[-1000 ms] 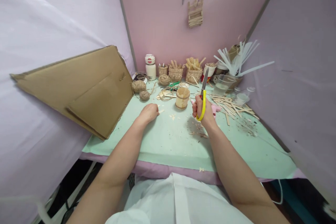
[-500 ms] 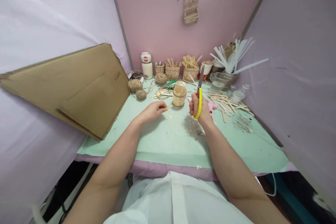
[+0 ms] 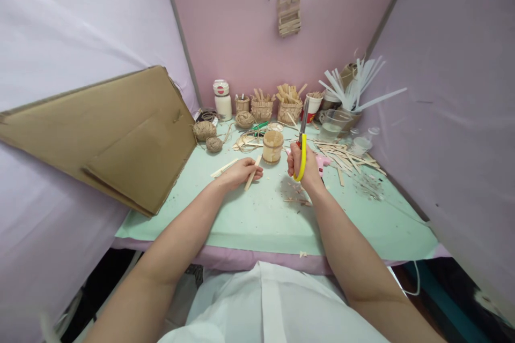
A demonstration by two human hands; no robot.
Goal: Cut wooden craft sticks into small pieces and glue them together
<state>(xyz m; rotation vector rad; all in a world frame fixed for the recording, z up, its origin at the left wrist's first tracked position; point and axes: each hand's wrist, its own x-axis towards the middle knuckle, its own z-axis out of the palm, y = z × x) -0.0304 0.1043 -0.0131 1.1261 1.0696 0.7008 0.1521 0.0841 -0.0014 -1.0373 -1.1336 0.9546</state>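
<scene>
A: From the left: cardboard panel point(image 3: 140, 139) leaning in, white bottle point(image 3: 223, 106) at the back with a round red mark, no writing I can read.

B: Nearer, loose pale strips point(image 3: 223, 168) lie just beside the left hand point(image 3: 240, 172), and that hand pinches a thin wooden strip point(image 3: 252, 174) between its fingers!

A: Which way does it run?

B: Long axis away from the body, its far end angled right. It's left of the scissors point(image 3: 303, 155), well apart from the blades, and the left hand has it.

A: A small wooden cup point(image 3: 272, 147) stands upright just beyond, between the two hands.

B: And the right hand point(image 3: 309, 169) is curled around the yellow handle, blades up and away. Behind, a red-and-white cup point(image 3: 314, 106), its print too small to read.
</scene>
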